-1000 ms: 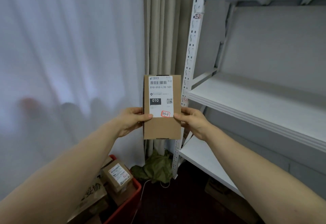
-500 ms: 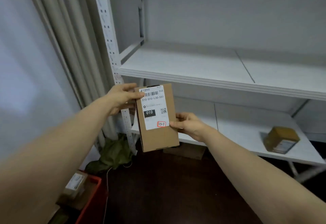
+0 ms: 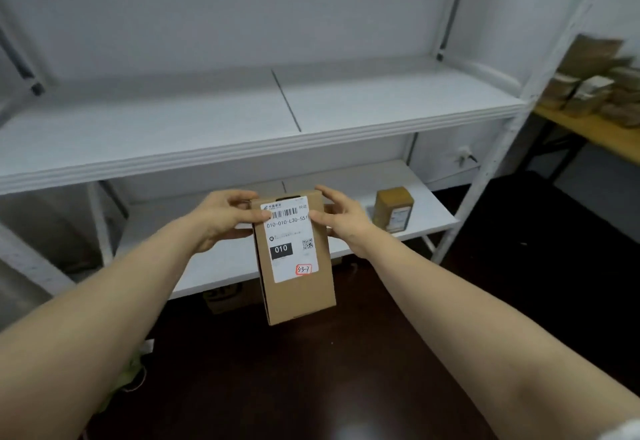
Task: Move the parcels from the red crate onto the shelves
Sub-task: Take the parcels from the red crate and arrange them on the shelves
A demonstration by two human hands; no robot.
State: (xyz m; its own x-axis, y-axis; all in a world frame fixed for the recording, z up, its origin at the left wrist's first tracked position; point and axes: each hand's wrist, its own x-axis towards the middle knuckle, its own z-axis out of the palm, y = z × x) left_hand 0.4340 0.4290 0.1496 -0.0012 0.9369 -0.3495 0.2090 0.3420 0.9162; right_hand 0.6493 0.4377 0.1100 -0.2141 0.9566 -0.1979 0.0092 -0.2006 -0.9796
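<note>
A flat brown cardboard parcel (image 3: pixel 298 287) with a white shipping label hangs upright in front of the white shelf unit. My left hand (image 3: pixel 221 219) pinches its top left corner, and my right hand (image 3: pixel 341 219) grips its top right corner. The parcel is in the air, level with the lower shelf (image 3: pixel 214 266) and in front of its edge. The wide middle shelf (image 3: pixel 242 117) above it carries nothing. A small brown parcel (image 3: pixel 394 209) stands on the lower shelf to the right. The red crate is out of view.
White uprights (image 3: pixel 485 176) frame the shelf unit at the right. A wooden table (image 3: pixel 588 131) at the far right carries several parcels. A cardboard box (image 3: pixel 225 299) lies under the lower shelf on the dark floor. Green fabric (image 3: pixel 128 374) lies at the lower left.
The view has swung right, away from the curtain, to face the shelves. Both hands have shifted up to the parcel's top corners, and the crate has left the view.
</note>
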